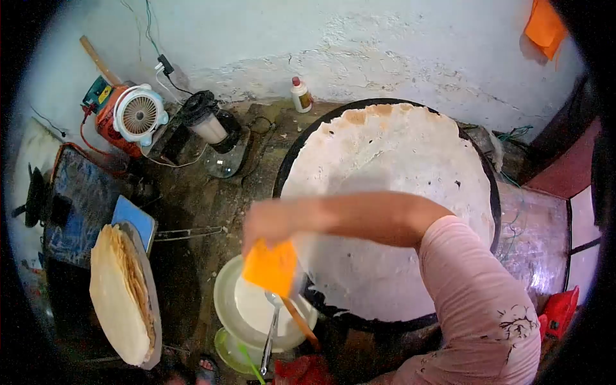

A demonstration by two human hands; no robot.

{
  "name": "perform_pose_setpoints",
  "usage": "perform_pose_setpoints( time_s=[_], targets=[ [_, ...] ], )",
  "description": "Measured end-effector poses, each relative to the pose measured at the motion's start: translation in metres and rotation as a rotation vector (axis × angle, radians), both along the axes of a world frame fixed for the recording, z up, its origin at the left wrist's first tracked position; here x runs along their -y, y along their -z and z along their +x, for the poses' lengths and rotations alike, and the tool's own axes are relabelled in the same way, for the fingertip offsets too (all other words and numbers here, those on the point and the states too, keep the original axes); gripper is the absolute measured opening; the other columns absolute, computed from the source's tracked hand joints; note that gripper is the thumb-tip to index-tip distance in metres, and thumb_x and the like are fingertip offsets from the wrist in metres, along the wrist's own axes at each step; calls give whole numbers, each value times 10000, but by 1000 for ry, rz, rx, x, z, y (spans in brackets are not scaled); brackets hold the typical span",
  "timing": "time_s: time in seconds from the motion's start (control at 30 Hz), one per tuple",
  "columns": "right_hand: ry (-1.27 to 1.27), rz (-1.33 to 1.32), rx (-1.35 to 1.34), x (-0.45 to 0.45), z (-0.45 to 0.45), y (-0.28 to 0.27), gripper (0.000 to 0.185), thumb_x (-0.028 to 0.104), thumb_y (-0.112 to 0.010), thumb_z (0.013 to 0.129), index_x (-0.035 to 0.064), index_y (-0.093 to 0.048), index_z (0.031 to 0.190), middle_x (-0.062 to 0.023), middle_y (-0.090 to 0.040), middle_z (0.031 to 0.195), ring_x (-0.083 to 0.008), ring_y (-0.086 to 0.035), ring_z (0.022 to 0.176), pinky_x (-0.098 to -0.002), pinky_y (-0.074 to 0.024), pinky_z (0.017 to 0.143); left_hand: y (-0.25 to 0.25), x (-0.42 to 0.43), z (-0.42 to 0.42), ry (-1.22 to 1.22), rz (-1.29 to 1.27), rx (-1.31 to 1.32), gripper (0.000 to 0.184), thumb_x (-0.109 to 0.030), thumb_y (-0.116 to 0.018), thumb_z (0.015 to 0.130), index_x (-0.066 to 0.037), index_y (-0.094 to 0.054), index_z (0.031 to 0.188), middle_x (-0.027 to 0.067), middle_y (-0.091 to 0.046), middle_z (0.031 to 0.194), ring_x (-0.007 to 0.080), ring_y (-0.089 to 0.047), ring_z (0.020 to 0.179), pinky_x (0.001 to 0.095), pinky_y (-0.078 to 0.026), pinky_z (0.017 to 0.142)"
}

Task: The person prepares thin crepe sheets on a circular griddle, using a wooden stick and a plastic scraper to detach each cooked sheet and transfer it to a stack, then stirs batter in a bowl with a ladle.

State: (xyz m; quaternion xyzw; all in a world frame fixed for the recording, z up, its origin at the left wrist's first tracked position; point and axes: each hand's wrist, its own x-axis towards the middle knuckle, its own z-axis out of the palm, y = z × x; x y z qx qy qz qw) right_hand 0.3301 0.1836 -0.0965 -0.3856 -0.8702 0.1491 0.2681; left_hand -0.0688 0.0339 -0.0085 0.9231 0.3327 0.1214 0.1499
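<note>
My right hand point(273, 224) is closed on an orange flat scraper point(271, 266) and is smeared by motion. It is above a pale bowl point(224, 301) of white batter point(252, 308), at the left side of a round black griddle point(495, 212). A metal ladle point(271, 337) and a wooden stick point(301, 324) lean in the bowl. A large thin sheet of batter point(398, 154) covers most of the griddle, with a browned far edge and a few dark gaps. My forearm crosses over it. My left hand is out of view.
A stack of thin flatbreads point(119, 301) stands at the left beside a blue board point(138, 218). Behind are a small fan point(141, 115), a blender point(212, 125) and a white bottle point(300, 96) near the wall. A green bowl point(228, 353) is below the batter bowl.
</note>
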Motion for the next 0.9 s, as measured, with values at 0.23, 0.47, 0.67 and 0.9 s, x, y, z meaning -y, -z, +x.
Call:
perform_pose_setpoints(
  time_s=[0.23, 0.47, 0.67, 0.9],
  targets=[
    [-279, -141, 336, 207, -189, -43, 113, 160, -566, 752, 62, -622, 761, -63, -598, 743, -250, -579, 680, -371, -467, 605, -15, 16, -36, 22, 39, 197, 252, -129, -512, 845, 6, -593, 1043, 193, -553, 1068, 378, -519, 968, 454, -425, 843],
    [1244, -551, -333, 359, -97, -52, 569, 312, -613, 774, 49, -436, 1246, -200, -511, 1183, -329, -509, 1069, -411, -414, 895, -3, 28, -71, 53, 50, 249, 256, -161, -512, 882, -17, -587, 1080, 195, -537, 1108, 388, -482, 1011, 468, -400, 858],
    [2247, 8, -453, 541, 36, -20, 568, 239, -731, 633, 43, -519, 1122, -156, -624, 987, -292, -598, 943, -390, -475, 807, -1, 33, -83, 27, 120, 237, 270, -179, -514, 885, -27, -586, 1095, 217, -527, 1115, 379, -483, 1018, 467, -395, 860],
    [2240, -151, -237, 551, -4, -11, 533, 205, -710, 623, 53, -545, 1107, -171, -622, 986, -312, -599, 925, -389, -466, 812, 0, 41, -80, -13, 93, 295, 265, -201, -533, 877, -20, -615, 1052, 216, -548, 1082, 384, -503, 993, 456, -403, 856]
  ],
)
